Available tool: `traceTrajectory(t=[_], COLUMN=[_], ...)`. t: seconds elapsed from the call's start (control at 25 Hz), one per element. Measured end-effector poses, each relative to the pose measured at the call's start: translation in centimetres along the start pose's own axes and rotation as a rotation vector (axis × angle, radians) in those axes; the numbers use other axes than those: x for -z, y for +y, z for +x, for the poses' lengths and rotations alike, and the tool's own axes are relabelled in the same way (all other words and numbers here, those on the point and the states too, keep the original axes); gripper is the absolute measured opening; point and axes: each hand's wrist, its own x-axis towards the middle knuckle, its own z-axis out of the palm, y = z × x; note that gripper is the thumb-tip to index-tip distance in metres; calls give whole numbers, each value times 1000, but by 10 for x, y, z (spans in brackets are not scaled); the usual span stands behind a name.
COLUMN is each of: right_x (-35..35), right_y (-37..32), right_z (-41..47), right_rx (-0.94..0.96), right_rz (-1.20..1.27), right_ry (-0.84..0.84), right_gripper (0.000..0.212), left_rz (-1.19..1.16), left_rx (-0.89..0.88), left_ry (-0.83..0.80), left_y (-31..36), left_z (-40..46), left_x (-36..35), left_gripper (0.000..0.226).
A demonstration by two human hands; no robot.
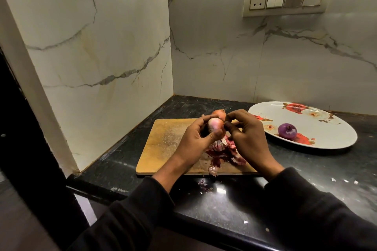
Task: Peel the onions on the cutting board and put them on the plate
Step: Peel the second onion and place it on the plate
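Fingers and thumb of the left hand (195, 136) curl round an onion (215, 125), holding it up above the cutting board (163, 144). Right hand (246, 136) pinches at the onion's right end, fingertips bent in on its skin. Just behind the grip a second, unpeeled onion (219, 113) sits at the board's far edge. Below the grip, loose purple peels (224, 154) lie heaped on the board. Well to the right of the grip, a peeled purple onion (287, 131) rests on the flowered plate (326, 130), which stands on the dark counter (224, 199)
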Motion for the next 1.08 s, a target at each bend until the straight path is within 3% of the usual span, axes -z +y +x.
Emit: traceTrajectory(t=[0.12,0.28,0.36,0.48,0.64,0.8,1.08], right_x=[-1,3,3,0,2,2,2], right_y=[-2,-22,-24,-16,-14,-9,-5], right_z=[2,1,1,2,2,3,4], right_rx=[-79,-454,-487,-308,-38,-57,201], right_rz=[38,520,540,321,106,52,-233], right_ry=[-53,-170,-213,-130,-46,-39,-63], right_gripper=[21,20,19,12,6,5,12], left_rz=[10,-38,-62,-135,-113,-95,-75], left_rx=[11,60,78,96,84,60,10], left_ry=[-20,-36,-36,-29,27,45,51], left_y=[-3,-2,-3,2,4,4,8], left_z=[3,4,5,3,3,2,1], left_x=[3,4,6,5,6,6,5], left_gripper=[60,59,53,40,53,46,39])
